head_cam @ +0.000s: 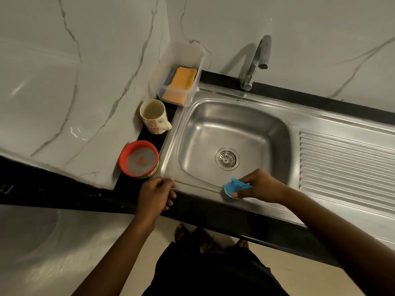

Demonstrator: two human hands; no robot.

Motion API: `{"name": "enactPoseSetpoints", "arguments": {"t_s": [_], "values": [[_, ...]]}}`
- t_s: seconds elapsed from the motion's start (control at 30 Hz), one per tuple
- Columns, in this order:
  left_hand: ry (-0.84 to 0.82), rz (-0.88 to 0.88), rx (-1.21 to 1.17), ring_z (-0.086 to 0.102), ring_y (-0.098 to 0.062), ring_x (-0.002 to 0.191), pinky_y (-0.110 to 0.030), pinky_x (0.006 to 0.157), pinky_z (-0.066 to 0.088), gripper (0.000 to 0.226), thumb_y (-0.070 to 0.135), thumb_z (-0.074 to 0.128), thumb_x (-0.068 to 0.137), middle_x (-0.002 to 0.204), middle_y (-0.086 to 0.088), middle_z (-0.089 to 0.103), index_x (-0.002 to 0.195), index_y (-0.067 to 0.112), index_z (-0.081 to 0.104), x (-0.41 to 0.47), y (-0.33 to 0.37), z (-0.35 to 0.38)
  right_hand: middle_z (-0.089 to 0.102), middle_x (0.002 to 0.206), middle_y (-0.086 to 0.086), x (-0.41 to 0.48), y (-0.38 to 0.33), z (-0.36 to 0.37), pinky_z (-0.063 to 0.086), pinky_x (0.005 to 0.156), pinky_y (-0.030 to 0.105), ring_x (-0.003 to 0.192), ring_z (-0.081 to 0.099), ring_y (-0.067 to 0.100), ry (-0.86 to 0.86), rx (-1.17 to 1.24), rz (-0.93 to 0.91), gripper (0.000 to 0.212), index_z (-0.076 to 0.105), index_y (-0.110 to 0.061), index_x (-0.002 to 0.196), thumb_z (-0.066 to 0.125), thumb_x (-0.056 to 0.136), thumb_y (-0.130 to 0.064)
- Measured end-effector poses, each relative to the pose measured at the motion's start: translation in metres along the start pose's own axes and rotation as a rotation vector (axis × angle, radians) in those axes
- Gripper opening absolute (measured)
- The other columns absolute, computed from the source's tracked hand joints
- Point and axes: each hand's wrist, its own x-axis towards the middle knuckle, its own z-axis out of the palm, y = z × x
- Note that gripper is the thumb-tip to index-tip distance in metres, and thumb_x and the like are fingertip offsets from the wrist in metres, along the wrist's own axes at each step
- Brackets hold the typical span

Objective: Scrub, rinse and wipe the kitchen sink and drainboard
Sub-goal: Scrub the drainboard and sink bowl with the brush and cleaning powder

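Scrubbing looks to me like the step in hand. Watching remotely, I see the left hand (156, 195) resting on the counter edge at the sink's front left corner, fingers loosely curled and holding nothing. Further right, the blue scrubber (232, 189) sits on the front rim of the sink (275, 133), gripped between the thumb and fingers of the right hand (260, 186). To do this well I would press the pad flat and work short overlapping strokes along the rim. Then I would go down the basin walls toward the drain strainer (227, 159).

On the left, a red tub (139, 159) and a flowered mug (154, 116) stand just beside the basin, close enough to catch splashes. Behind them a clear container (181, 58) holds an orange cloth (181, 84). The faucet (256, 60) rises at the back. On the right, the ribbed drainboard (342, 159) will need strokes along its grooves.
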Motion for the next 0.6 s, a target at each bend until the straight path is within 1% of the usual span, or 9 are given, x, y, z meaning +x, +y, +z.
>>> {"name": "enactPoseSetpoints", "arguments": {"t_s": [0.07,0.1,0.23,0.3,0.37,0.43,0.5,0.53,0.6], "values": [[0.003,0.008,-0.006,0.060,-0.023,0.060,-0.031,0.053,0.049,0.026,0.025,0.062,0.103,0.071,-0.011,0.071,0.090,0.005,0.073,-0.002,0.003,0.005,0.079,0.101,-0.011,-0.004,0.006,-0.006,0.060,0.091,0.039,0.093,0.073,0.009,-0.032,0.007,0.019,0.052,0.080,-0.023,0.115,0.085,0.074,-0.056],[0.005,0.012,-0.011,0.060,-0.023,0.060,-0.030,0.053,0.049,0.026,0.024,0.062,0.103,0.070,-0.011,0.070,0.090,0.005,0.073,-0.003,0.004,0.008,0.079,0.101,-0.010,0.000,0.002,-0.005,0.060,0.091,0.038,0.093,0.072,0.009,-0.027,-0.016,0.016,0.050,0.080,-0.024,0.115,0.085,0.075,-0.054],[0.031,0.026,-0.017,0.060,-0.023,0.059,-0.031,0.054,0.049,0.025,0.025,0.062,0.103,0.070,-0.011,0.070,0.089,0.007,0.073,-0.006,0.009,0.016,0.077,0.096,-0.010,0.036,-0.042,0.027,0.055,0.079,0.027,0.082,0.067,0.006,0.015,-0.114,-0.066,0.053,0.079,-0.030,0.118,0.083,0.076,-0.061],[0.034,0.041,-0.013,0.060,-0.023,0.059,-0.031,0.054,0.049,0.024,0.025,0.062,0.103,0.069,-0.011,0.071,0.089,0.008,0.073,-0.007,0.011,0.020,0.077,0.105,-0.009,0.050,-0.061,0.045,0.058,0.084,0.032,0.087,0.067,0.007,0.022,-0.126,-0.097,0.063,0.074,-0.033,0.125,0.079,0.073,-0.069],[0.041,0.053,-0.009,0.060,-0.022,0.058,-0.032,0.053,0.049,0.024,0.025,0.062,0.103,0.069,-0.011,0.071,0.090,0.009,0.074,-0.008,0.013,0.022,0.075,0.115,-0.009,0.051,-0.064,0.051,0.058,0.087,0.034,0.094,0.067,0.008,0.016,-0.139,-0.099,0.069,0.069,-0.034,0.133,0.077,0.074,-0.069],[0.050,0.054,-0.014,0.060,-0.023,0.058,-0.032,0.053,0.049,0.025,0.025,0.062,0.103,0.069,-0.012,0.071,0.089,0.008,0.074,-0.008,0.013,0.023,0.075,0.115,-0.009,0.037,-0.052,0.043,0.057,0.087,0.034,0.095,0.066,0.008,0.006,-0.157,-0.082,0.070,0.067,-0.036,0.135,0.077,0.074,-0.070],[0.056,0.054,-0.021,0.060,-0.024,0.058,-0.032,0.052,0.049,0.025,0.025,0.062,0.103,0.069,-0.012,0.071,0.089,0.007,0.073,-0.008,0.012,0.024,0.075,0.112,-0.012,0.017,-0.024,0.024,0.056,0.089,0.034,0.096,0.067,0.007,0.003,-0.180,-0.050,0.067,0.070,-0.037,0.131,0.078,0.073,-0.070],[0.057,0.054,-0.023,0.060,-0.024,0.058,-0.032,0.052,0.049,0.025,0.024,0.062,0.103,0.069,-0.012,0.070,0.088,0.007,0.073,-0.008,0.012,0.026,0.075,0.110,-0.014,0.006,-0.007,0.012,0.056,0.088,0.031,0.095,0.067,0.005,-0.006,-0.171,-0.032,0.065,0.072,-0.036,0.129,0.080,0.073,-0.069],[0.057,0.053,-0.024,0.059,-0.025,0.057,-0.030,0.051,0.048,0.026,0.023,0.062,0.103,0.067,-0.011,0.070,0.088,0.005,0.073,-0.009,0.013,0.030,0.076,0.100,-0.017,-0.015,0.026,-0.010,0.052,0.078,0.022,0.086,0.067,-0.001,-0.042,-0.130,0.003,0.060,0.076,-0.031,0.123,0.082,0.075,-0.065]]}}
